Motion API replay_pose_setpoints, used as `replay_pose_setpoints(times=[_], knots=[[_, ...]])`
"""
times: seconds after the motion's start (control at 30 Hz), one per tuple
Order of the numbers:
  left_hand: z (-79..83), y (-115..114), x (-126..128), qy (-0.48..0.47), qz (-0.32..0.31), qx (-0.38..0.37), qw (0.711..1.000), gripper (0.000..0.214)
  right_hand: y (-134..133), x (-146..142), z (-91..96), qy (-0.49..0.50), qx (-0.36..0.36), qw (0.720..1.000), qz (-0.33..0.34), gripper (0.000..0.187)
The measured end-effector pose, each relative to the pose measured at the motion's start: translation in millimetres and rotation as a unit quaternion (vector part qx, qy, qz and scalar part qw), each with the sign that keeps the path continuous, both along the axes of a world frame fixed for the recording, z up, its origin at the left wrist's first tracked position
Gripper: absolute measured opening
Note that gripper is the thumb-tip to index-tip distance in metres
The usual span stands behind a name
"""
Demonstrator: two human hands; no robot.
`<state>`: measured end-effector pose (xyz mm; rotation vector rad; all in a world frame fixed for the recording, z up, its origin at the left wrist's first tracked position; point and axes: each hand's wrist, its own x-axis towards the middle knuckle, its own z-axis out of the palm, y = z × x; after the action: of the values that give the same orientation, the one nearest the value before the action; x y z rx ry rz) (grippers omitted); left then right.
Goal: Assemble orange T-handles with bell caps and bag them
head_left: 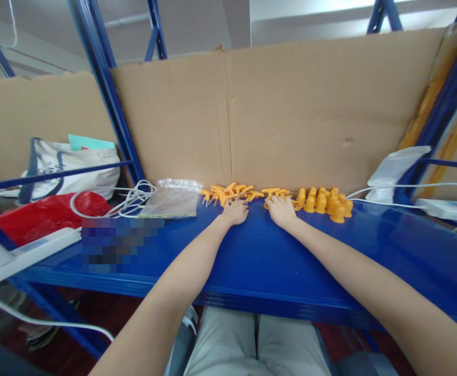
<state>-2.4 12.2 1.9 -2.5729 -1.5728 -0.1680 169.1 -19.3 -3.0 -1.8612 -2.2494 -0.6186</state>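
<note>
Orange T-shaped pieces (228, 191), heaped near the back of the blue bench (260, 256), met the bent fingers of the left hand (235, 212) as I watched from afar. Whether that hand gripped one, I could not tell; small bead chains (213, 201) trailed among the heap. The right hand (282, 210) reached in just beside it, palm down, its fingers over a smaller orange cluster (273, 191); its grip, too, was hidden from me. To the right of that hand stood a close group of orange caps (322, 202), most of them upright.

Left of the heap I saw a clear plastic bag (173, 201) lying flat, with a coiled white cable (134, 202) beside it. Further left were a red bag (52, 215), a white power strip (48, 248) and a canvas bag (75, 175); a patch of the bench's left side was pixelated. At the far right, a white packet (398, 166) leaned near a blue upright (445, 99), close to a white box (443, 210) with cables. Brown cardboard (291, 115) walled the back.
</note>
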Motion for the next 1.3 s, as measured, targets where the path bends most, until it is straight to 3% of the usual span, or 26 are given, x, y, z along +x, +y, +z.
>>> replay_pose_setpoints(times=[0.43, 0.87, 1.3], knots=[[-1.2, -1.1, 0.9, 0.025, 0.029, 0.080, 0.996, 0.035, -4.8, -3.1, 3.3, 0.024, -0.017, 0.999, -0.030, 0.052], [2.3, -4.0, -0.6, -0.014, 0.074, 0.079, 0.994, 0.027, -4.9, -2.8, 3.7, 0.020, -0.016, 0.999, -0.024, 0.048], [6.0, -5.9, 1.7, -0.078, 0.152, 0.090, 0.981, 0.038, -0.1, -1.8, 0.4, 0.023, -0.006, 0.999, -0.023, 0.051]])
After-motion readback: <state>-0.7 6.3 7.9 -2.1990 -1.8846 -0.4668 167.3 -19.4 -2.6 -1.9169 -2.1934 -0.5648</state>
